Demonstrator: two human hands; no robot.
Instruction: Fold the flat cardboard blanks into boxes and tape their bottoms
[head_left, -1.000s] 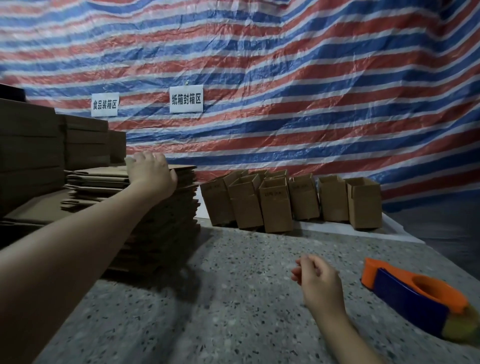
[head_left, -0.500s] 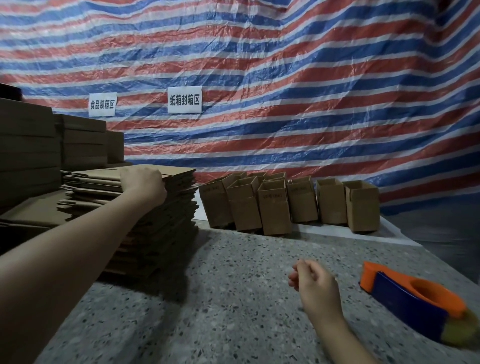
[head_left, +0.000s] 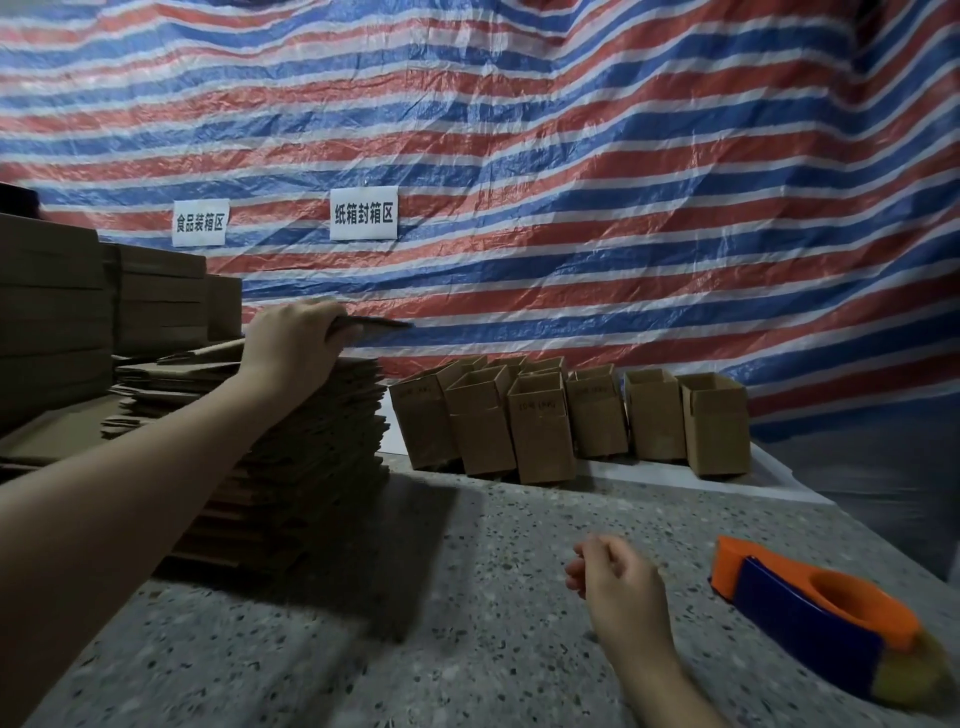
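My left hand (head_left: 293, 340) reached out at the left of the frame, fingers curled round the edge of one flat cardboard blank (head_left: 371, 323), which it held tilted up above the stack of blanks (head_left: 306, 447). The blank's thin edge poked out to the right of my fingers, seen against the striped tarp (head_left: 623, 182). The stack sat on the speckled counter (head_left: 415, 649), left of centre, its sheets a little uneven.

My right hand (head_left: 618, 579) hovered low over the counter in the lower middle of the frame, fingers loosely curled and holding nothing.

To its right, at the lower right edge, lay the orange and blue tape dispenser (head_left: 826, 618), apart from my hand. A row of folded boxes (head_left: 540, 431) stood upright with open tops along the far side of the counter, right of the stack. Two white signs (head_left: 363, 213) hung on the tarp in the upper left.
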